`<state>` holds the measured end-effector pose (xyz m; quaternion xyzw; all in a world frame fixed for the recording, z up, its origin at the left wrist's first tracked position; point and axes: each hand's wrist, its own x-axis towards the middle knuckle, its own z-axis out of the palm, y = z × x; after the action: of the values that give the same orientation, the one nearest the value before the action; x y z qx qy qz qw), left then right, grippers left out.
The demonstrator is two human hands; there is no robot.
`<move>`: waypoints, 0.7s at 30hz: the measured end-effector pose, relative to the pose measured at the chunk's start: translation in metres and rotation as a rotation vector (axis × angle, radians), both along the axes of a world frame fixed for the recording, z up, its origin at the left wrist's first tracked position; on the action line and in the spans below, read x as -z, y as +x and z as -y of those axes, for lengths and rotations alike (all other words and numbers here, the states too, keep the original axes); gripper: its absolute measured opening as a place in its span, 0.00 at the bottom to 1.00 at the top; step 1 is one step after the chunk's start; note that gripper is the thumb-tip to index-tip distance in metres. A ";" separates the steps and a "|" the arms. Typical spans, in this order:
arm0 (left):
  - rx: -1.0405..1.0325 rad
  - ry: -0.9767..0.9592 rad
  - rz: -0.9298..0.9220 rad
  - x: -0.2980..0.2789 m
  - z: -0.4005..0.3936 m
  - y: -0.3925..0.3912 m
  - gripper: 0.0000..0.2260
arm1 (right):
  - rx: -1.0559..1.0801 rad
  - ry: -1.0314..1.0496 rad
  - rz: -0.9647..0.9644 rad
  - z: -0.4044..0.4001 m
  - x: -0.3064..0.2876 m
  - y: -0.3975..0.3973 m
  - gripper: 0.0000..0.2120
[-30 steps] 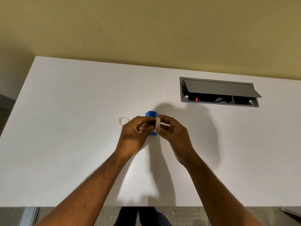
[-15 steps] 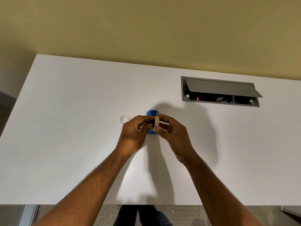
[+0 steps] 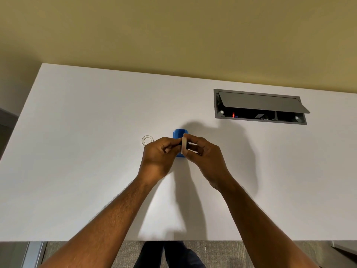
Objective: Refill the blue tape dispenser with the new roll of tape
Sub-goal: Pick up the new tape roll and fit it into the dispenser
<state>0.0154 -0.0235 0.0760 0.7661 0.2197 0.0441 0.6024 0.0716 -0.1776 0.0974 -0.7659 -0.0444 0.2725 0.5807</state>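
Blue tape dispenser (image 3: 178, 134) sits mid-desk, half hidden behind both hands; right hand (image 3: 204, 157) pinches the new roll of tape (image 3: 184, 145) on edge just above it, left hand (image 3: 160, 156) closed on something small I cannot make out. Little has shifted over the last second, so the roll looks not yet seated. Empty clear ring (image 3: 147, 140) lies just left; open cable hatch (image 3: 258, 106) toward the desk's far right edge.

The blue tape dispenser (image 3: 178, 134) is showing only its rounded top and a lower corner, the rest being hidden behind the fingers above the white tabletop (image 3: 77, 151). The new roll of tape (image 3: 184, 145), pale and translucent, is standing on edge, edge-on to the camera, just in front of the dispenser.
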 end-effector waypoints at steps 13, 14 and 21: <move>0.286 -0.133 -0.003 -0.008 -0.011 0.005 0.26 | 0.088 0.078 -0.096 -0.003 -0.005 0.004 0.11; 0.272 -0.129 -0.009 -0.008 -0.010 0.006 0.25 | 0.093 0.085 -0.098 -0.004 -0.006 0.004 0.10; 0.144 -0.268 -0.050 -0.010 -0.004 0.012 0.19 | 0.068 -0.074 0.096 -0.002 -0.008 0.000 0.10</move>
<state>0.0276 -0.0195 0.0860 0.6935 0.1833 -0.0481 0.6951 0.0711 -0.1751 0.1051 -0.8001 -0.0359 0.2171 0.5581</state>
